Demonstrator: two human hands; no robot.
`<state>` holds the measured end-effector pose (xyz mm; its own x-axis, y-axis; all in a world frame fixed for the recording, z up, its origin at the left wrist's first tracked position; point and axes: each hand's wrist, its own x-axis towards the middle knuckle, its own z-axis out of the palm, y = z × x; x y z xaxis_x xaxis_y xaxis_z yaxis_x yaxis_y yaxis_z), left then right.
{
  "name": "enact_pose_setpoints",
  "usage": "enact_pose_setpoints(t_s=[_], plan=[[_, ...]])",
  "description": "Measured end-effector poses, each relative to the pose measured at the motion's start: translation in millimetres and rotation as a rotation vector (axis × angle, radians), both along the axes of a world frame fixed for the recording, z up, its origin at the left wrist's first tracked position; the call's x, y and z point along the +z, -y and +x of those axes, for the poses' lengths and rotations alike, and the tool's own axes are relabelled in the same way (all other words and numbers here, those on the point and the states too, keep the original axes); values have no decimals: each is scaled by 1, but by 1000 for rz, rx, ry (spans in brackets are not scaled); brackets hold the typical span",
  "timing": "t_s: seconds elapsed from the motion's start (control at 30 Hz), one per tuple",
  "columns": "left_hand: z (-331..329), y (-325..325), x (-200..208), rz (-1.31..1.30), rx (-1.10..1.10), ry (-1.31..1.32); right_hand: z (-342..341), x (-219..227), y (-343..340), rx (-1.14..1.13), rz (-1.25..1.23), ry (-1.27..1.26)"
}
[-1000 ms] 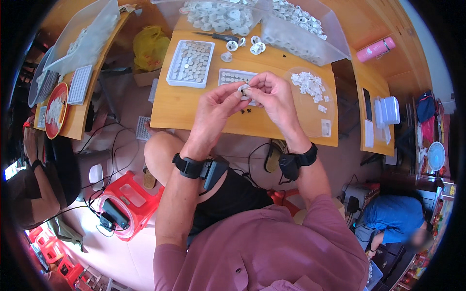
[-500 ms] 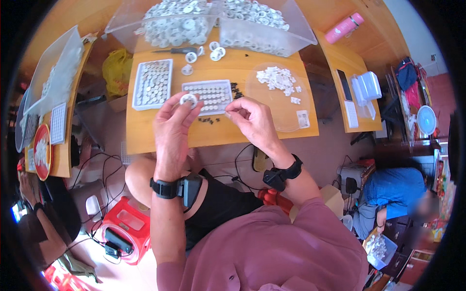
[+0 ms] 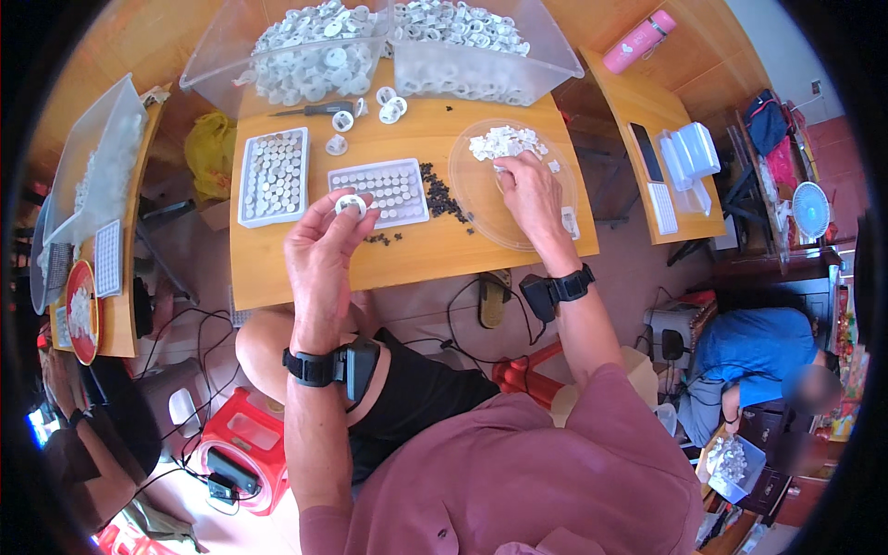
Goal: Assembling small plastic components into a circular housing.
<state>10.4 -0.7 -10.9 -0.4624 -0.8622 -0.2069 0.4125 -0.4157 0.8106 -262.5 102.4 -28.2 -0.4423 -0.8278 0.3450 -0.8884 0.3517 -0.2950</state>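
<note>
My left hand pinches a round white plastic part between thumb and fingers, held up in front of a white tray with rows of silvery discs. My right hand reaches over the round clear plate, its fingertips drawn together at the near edge of a pile of small white pieces. Whatever lies between those fingertips is too small to make out. Small black parts are scattered between the tray and the plate.
A second tray of discs stands at the left. Behind are two clear bins full of white parts, a screwdriver and several loose round parts. A pink bottle lies on the right table. A person in blue works at the right.
My right hand has gone from beside the disc tray out to the white pieces on the plate. The left hand still holds the round part. The whole view has shifted slightly.
</note>
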Motion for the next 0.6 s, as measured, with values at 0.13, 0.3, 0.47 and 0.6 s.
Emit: enact_pose_setpoints(t_s=[0.13, 0.3, 0.47, 0.6], plan=[[2, 2, 0, 62, -2, -112, 3, 11, -3, -9, 77, 141], [4, 0, -2, 86, -51, -195, -7, 12, -7, 68, 23, 223], [9, 0, -1, 70, -69, -147, 1, 17, -1, 90, 158, 187], [11, -6, 1, 104, -109, -190, -2, 12, -9, 43, 163, 227]])
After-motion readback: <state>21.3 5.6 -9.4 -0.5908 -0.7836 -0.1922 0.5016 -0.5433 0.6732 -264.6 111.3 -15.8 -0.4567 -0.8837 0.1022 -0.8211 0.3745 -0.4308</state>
